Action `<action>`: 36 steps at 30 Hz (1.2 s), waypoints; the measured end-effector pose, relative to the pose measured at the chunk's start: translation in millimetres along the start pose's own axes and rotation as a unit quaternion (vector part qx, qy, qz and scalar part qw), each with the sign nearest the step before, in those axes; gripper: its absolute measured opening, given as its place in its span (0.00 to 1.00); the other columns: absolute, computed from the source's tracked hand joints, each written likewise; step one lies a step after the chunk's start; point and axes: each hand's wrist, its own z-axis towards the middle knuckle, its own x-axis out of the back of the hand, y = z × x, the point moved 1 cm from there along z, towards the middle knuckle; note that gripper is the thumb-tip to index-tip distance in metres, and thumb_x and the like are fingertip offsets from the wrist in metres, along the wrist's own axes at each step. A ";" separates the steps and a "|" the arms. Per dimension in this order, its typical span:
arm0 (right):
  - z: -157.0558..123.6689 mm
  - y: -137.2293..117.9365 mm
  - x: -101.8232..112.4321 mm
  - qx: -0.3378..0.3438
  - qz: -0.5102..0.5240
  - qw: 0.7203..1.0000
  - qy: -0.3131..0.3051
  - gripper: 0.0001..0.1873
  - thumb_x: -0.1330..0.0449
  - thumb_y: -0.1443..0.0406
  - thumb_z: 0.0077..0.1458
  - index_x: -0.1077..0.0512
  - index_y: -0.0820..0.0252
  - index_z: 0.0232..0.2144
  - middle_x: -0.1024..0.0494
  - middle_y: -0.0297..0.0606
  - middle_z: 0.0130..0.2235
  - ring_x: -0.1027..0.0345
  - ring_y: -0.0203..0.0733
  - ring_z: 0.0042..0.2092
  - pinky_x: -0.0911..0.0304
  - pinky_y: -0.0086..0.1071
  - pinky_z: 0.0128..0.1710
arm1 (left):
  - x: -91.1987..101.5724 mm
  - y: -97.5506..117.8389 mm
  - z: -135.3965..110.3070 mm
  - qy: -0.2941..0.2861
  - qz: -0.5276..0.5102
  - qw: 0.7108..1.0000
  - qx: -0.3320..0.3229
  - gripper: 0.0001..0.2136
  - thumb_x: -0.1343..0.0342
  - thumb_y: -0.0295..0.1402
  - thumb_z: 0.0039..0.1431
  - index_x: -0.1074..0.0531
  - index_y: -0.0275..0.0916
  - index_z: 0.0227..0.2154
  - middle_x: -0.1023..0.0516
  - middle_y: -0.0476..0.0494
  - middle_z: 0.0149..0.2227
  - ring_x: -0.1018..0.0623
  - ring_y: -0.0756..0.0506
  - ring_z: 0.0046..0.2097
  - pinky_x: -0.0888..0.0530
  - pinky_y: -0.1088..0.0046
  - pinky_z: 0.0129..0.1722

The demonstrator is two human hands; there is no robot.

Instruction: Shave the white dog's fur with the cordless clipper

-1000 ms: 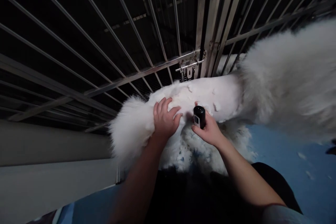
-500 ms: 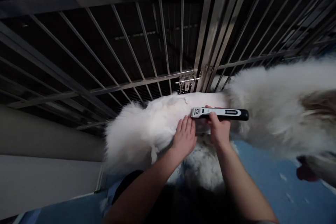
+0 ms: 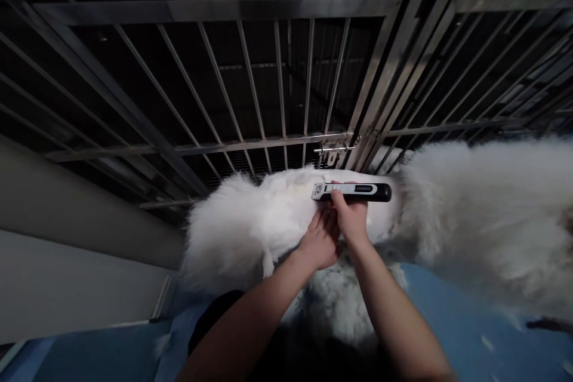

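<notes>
clippers [image 3: 376, 192] have moved leftward past the cage latch [image 3: 332, 155] since the earlier frame, and now lie along the trimmed back of the dog [image 3: 286, 209], mid-frame. the right hand [image 3: 350, 216] is wrapped round them, thumb on top, likely to guide the blade flat. the left hand [image 3: 320, 243] rests spread out against the dog's side, fingers partly hidden, nothing seen in it, seemingly to steady the body.

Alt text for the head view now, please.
A person's right grip holds a clipper over a partly trimmed white animal, the left grip close by. Barred metal cages stand behind; fur tufts dot the blue floor.
</notes>
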 end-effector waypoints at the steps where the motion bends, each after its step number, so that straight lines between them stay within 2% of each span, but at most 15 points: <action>1: 1.3 0.3 -0.9 -0.009 0.010 1.000 -0.020 0.19 0.33 0.54 0.49 0.25 0.60 0.38 0.22 0.34 0.30 0.33 0.37 0.25 0.31 0.34 0.27 | 0.2 -0.6 0.8 -0.006 -0.005 1.000 0.000 0.37 0.47 0.44 0.65 0.48 0.24 0.69 0.51 0.23 0.71 0.52 0.30 0.73 0.54 0.49 0.71; 3: 3.1 -0.1 -1.2 -0.014 0.008 0.999 -0.031 0.19 0.33 0.53 0.48 0.25 0.60 0.38 0.23 0.34 0.29 0.33 0.37 0.25 0.32 0.33 0.27 | -0.2 -1.4 2.0 -0.003 -0.015 1.000 -0.003 0.39 0.47 0.44 0.64 0.50 0.24 0.69 0.53 0.24 0.72 0.54 0.31 0.73 0.55 0.50 0.72; 7: 1.7 -3.1 -2.1 0.002 -0.037 0.999 0.027 0.16 0.34 0.54 0.48 0.25 0.61 0.31 0.24 0.35 0.27 0.33 0.38 0.27 0.33 0.33 0.28 | -3.2 -1.1 3.7 0.004 -0.028 0.999 -0.022 0.40 0.46 0.45 0.63 0.52 0.26 0.70 0.55 0.25 0.73 0.56 0.32 0.74 0.56 0.51 0.72; 12: 1.5 0.5 -3.0 -0.045 0.015 0.998 -0.032 0.22 0.33 0.51 0.46 0.25 0.60 0.38 0.21 0.36 0.31 0.33 0.38 0.25 0.33 0.34 0.26 | -4.0 -2.0 6.8 0.002 -0.031 0.999 -0.027 0.38 0.49 0.45 0.64 0.52 0.28 0.70 0.55 0.27 0.73 0.57 0.29 0.73 0.59 0.47 0.71; 13: 2.2 1.1 -0.1 -0.047 0.012 0.999 -0.024 0.22 0.33 0.51 0.46 0.25 0.60 0.38 0.21 0.37 0.31 0.33 0.38 0.25 0.33 0.34 0.26 | -4.3 -2.5 7.2 0.002 -0.032 0.999 -0.030 0.38 0.48 0.44 0.63 0.52 0.27 0.70 0.55 0.27 0.73 0.57 0.30 0.73 0.58 0.48 0.71; 16: 2.4 0.0 9.7 -0.010 -0.044 0.998 0.053 0.19 0.34 0.52 0.47 0.23 0.63 0.34 0.22 0.36 0.28 0.32 0.38 0.26 0.33 0.34 0.28 | -5.9 -2.9 8.3 0.005 -0.044 0.998 -0.045 0.40 0.47 0.44 0.62 0.54 0.28 0.70 0.56 0.28 0.73 0.54 0.31 0.73 0.57 0.51 0.71; 18: -0.3 -1.0 10.8 0.013 -0.064 0.995 0.072 0.18 0.34 0.54 0.47 0.23 0.63 0.33 0.23 0.35 0.27 0.32 0.38 0.26 0.33 0.34 0.29 | -7.0 -2.1 9.4 -0.005 -0.048 0.998 -0.050 0.40 0.46 0.44 0.62 0.53 0.28 0.70 0.56 0.28 0.73 0.53 0.31 0.73 0.58 0.50 0.71; 20: -3.2 0.1 7.0 0.001 -0.039 0.998 0.051 0.18 0.34 0.53 0.47 0.25 0.61 0.34 0.21 0.35 0.29 0.33 0.36 0.25 0.33 0.33 0.27 | -7.2 -0.8 11.0 -0.017 -0.051 0.997 -0.048 0.39 0.47 0.45 0.63 0.53 0.28 0.70 0.56 0.25 0.73 0.55 0.30 0.73 0.59 0.49 0.71; 24: -2.4 6.3 2.2 -0.062 0.045 0.997 0.004 0.21 0.32 0.52 0.46 0.28 0.59 0.37 0.18 0.40 0.40 0.33 0.35 0.24 0.33 0.33 0.25 | -5.2 0.6 14.2 -0.037 -0.059 0.997 -0.043 0.41 0.47 0.45 0.64 0.58 0.26 0.71 0.62 0.23 0.73 0.61 0.29 0.74 0.60 0.46 0.70; 26: 0.7 7.7 5.9 -0.077 0.062 0.995 -0.015 0.21 0.32 0.53 0.46 0.28 0.59 0.38 0.18 0.39 0.40 0.33 0.35 0.24 0.33 0.32 0.24 | -4.5 0.7 15.5 -0.050 -0.064 0.996 -0.047 0.43 0.46 0.44 0.63 0.58 0.26 0.71 0.62 0.24 0.73 0.63 0.30 0.74 0.60 0.47 0.70; 31: 0.8 1.9 12.2 -0.013 -0.016 0.998 0.060 0.13 0.34 0.58 0.47 0.25 0.61 0.33 0.19 0.37 0.32 0.30 0.37 0.28 0.32 0.32 0.30 | -6.5 3.4 20.0 -0.065 -0.069 0.994 -0.057 0.42 0.47 0.45 0.63 0.59 0.28 0.71 0.62 0.26 0.73 0.61 0.29 0.74 0.60 0.47 0.71; 33: -1.6 1.3 7.1 -0.024 -0.010 0.998 0.055 0.14 0.34 0.58 0.47 0.26 0.61 0.33 0.18 0.39 0.36 0.28 0.38 0.30 0.30 0.32 0.30 | -7.5 5.0 22.4 -0.064 -0.066 0.994 -0.053 0.41 0.49 0.45 0.64 0.58 0.29 0.71 0.62 0.25 0.73 0.61 0.28 0.73 0.60 0.45 0.70; 36: -2.5 3.6 1.5 -0.076 0.047 0.996 0.024 0.18 0.33 0.55 0.46 0.30 0.57 0.36 0.17 0.41 0.42 0.27 0.39 0.30 0.30 0.33 0.27 | -8.7 6.5 25.7 -0.051 -0.062 0.995 -0.051 0.40 0.50 0.45 0.65 0.59 0.30 0.71 0.66 0.25 0.73 0.64 0.27 0.73 0.60 0.43 0.70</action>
